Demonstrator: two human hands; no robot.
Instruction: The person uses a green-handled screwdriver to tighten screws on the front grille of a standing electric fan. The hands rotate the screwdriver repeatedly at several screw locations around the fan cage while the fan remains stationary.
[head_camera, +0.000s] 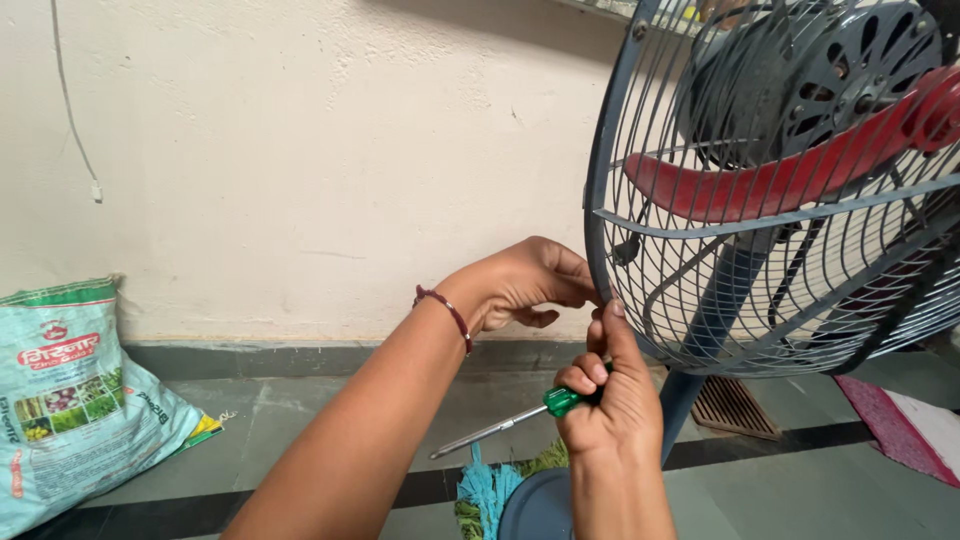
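From the head camera I read both hands working at the lower left rim of a pedestal fan.

1. Left hand (520, 285): the arm crosses from lower left, a dark red bracelet (447, 308) on the wrist. The fingers are curled against the fan guard (600, 200), a blue-grey wire cage, at its outer ring. The grip is pinched at the rim; I cannot tell whether anything small sits between the fingertips.

2. Right hand (610, 400): it rises from the bottom edge, just below the left hand. The grip is clenched around a green-handled screwdriver (520, 418). The green handle is enclosed in the fist and the metal shaft points out to the left and slightly downward, away from the fan. The thumb is extended upward and touches the guard rim just beside the left fingers.

3. Fan: behind the wires I see a red blade (760, 185) lying across and the dark vented motor housing (830, 75) above it. The blue-grey stand pole (690, 385) drops from the cage to a round base (535, 510), partly seen at the bottom edge.

4. Surroundings: a printed light-green sack (70, 400) leans on the cream wall (300, 150) at the left. A turquoise and green fringed cloth (488, 495) lies on the floor beside the base. A floor grate (733, 408) lies behind the pole, and a red mat (900, 425) lies at the right.
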